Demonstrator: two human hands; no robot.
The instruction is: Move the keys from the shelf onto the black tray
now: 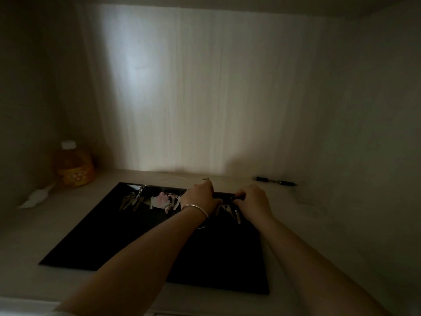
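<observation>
A black tray lies flat on the pale shelf. Along its far edge lie a bunch of silver keys and a second bunch with a pink-and-white fob. My left hand, a silver bangle on its wrist, and my right hand meet over the tray's far right part. Both hold a third key bunch, whose keys hang down between the hands onto the tray. The fingers hide the ring of that bunch.
An orange bottle with a white cap stands in the back left corner, a white object lying before it. A black pen-like tool lies at the back right. A thin white cord rests behind the tray.
</observation>
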